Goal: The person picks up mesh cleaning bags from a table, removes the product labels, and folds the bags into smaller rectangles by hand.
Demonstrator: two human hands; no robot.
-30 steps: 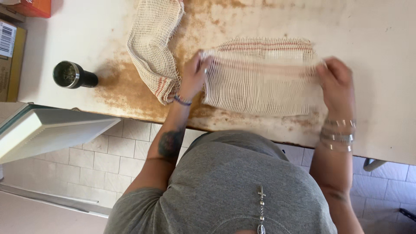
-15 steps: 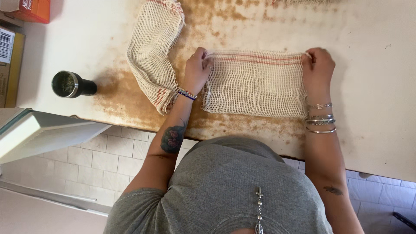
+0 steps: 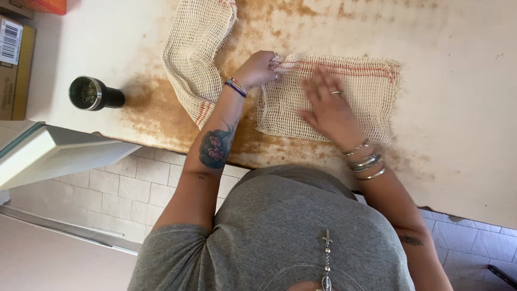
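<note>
Stained counter (image 3: 458, 124): mesh cloths (image 3: 350, 91), perhaps a flashlight (image 3: 96, 95).

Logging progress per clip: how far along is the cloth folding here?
Done: one mesh cloth lies folded into a rectangle. In hand: left hand pins its corner, right hand lies flat on it. Left: the second mesh cloth lies loose beside it.

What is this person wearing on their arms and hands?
Short grey sleeves, arms otherwise bare. The left hand has a beaded multicoloured bracelet at the wrist and a flower tattoo on the forearm. The right hand wears a ring and several silver bangles; a small tattoo marks that upper arm.
</note>
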